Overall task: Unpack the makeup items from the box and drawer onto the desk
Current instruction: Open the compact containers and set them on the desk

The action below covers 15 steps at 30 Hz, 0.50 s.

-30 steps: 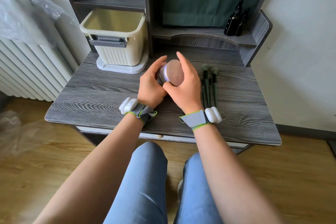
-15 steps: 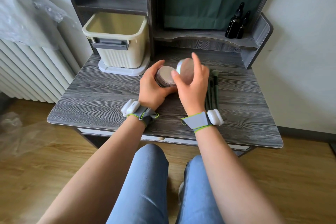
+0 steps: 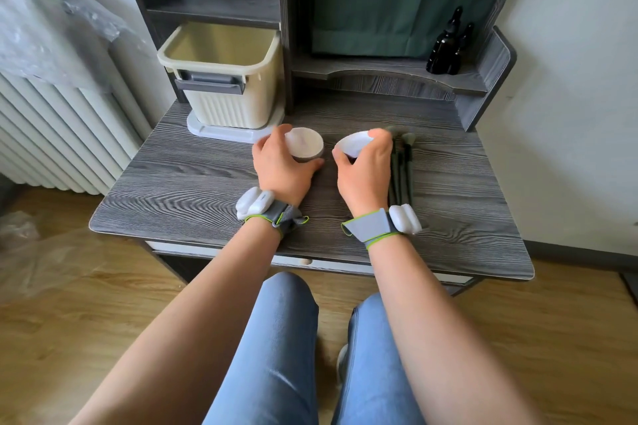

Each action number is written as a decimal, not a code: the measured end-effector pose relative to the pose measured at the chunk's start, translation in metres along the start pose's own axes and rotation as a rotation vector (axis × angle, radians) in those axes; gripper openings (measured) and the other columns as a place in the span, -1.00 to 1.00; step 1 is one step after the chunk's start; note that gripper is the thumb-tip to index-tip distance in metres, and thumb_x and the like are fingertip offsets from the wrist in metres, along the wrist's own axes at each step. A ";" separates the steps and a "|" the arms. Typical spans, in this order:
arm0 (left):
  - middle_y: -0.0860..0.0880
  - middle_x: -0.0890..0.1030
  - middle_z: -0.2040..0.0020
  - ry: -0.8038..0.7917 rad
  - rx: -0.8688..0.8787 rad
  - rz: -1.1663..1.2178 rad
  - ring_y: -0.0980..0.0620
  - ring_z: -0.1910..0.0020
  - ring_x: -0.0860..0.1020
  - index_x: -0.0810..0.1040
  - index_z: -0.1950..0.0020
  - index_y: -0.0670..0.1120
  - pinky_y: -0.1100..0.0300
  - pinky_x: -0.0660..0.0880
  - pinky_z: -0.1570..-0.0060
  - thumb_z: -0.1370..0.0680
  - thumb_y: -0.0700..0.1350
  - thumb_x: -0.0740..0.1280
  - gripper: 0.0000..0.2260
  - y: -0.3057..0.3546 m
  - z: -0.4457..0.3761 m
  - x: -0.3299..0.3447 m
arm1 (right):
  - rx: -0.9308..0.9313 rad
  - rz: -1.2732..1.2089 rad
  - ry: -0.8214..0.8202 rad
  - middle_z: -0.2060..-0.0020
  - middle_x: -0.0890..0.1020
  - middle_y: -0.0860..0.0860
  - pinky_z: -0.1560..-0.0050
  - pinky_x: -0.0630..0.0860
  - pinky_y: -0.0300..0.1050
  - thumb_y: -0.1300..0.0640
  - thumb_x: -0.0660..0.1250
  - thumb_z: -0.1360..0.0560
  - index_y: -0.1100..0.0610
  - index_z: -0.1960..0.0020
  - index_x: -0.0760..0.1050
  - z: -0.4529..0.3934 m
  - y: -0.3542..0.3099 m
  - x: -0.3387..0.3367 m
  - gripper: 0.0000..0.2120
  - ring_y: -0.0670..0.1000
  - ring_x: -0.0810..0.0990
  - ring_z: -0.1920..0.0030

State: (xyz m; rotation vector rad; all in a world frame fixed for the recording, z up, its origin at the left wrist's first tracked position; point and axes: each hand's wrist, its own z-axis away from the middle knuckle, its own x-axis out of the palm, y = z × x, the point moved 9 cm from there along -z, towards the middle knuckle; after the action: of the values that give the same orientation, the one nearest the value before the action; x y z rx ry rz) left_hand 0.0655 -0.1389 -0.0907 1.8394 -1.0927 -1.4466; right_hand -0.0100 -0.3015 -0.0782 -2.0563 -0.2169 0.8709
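Head view, looking down on a grey wood-grain tabletop across the middle of the frame.

Left hand, centre frame, was curled around a round jar; thumb on the near side, fingers wrapped over the far left rim. The jar's pale top faced up, its grey side wall showing at lower right. Whether its base touched the tabletop could not be told.

Right hand, just right of centre, pinched a white lid between thumb and curled fingers. The lid was tilted, its hollow white inside turned toward the camera, held apart from the jar with a gap of bare wood between them.

Green-handled makeup brushes lay side by side on the tabletop just right of the right hand, bristle ends toward the back.

Cream bin-like box with a grey handle stood at upper left centre on a pale base plate; nothing could be seen inside it from this angle. Two dark dropper bottles stood on the raised shelf at upper right. Drawer front with a small knob showed under the near tabletop edge. Both wrists carried grey straps with white modules. Blue-jeaned knees filled the lower centre.
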 end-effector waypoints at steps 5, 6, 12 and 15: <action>-0.10 0.56 -0.15 -0.015 0.006 -0.008 -0.14 -0.22 0.40 0.45 -0.26 -0.07 0.04 0.39 -0.18 -0.23 -0.01 0.59 -0.34 0.002 0.001 0.000 | -0.007 0.148 -0.053 -0.26 0.40 0.24 -0.25 0.40 0.06 0.11 0.44 -0.42 0.31 -0.30 0.27 0.001 0.000 0.011 -0.42 0.25 0.43 -0.25; -0.09 0.56 -0.15 -0.019 0.004 -0.008 -0.14 -0.21 0.41 0.45 -0.27 -0.08 0.04 0.39 -0.18 -0.24 -0.01 0.59 -0.34 0.002 0.002 0.000 | -0.006 0.180 -0.064 -0.26 0.40 0.24 -0.26 0.40 0.06 0.10 0.44 -0.43 0.31 -0.30 0.27 0.001 0.000 0.012 -0.42 0.26 0.43 -0.25; -0.07 0.57 -0.16 -0.054 0.016 -0.029 -0.14 -0.19 0.44 0.43 -0.30 -0.08 0.15 0.34 -0.09 -0.23 0.00 0.59 -0.31 0.005 0.002 0.002 | 0.004 0.274 -0.140 -0.38 0.30 0.27 -0.38 0.29 0.04 0.08 0.35 -0.49 0.34 -0.25 0.39 0.001 0.006 0.018 -0.55 0.27 0.33 -0.36; -0.07 0.57 -0.17 -0.065 0.034 -0.021 -0.16 -0.19 0.44 0.43 -0.31 -0.10 0.19 0.31 -0.07 -0.21 -0.02 0.60 -0.28 0.007 0.002 0.003 | 0.011 0.227 -0.143 -0.39 0.31 0.24 -0.39 0.27 0.01 0.14 0.32 -0.50 0.29 -0.22 0.45 0.001 0.006 0.017 -0.65 0.24 0.29 -0.39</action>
State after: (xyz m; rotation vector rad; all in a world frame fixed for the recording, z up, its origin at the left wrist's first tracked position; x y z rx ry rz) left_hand 0.0615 -0.1448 -0.0871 1.8436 -1.1391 -1.5185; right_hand 0.0010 -0.2963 -0.0921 -2.0362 -0.0554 1.1571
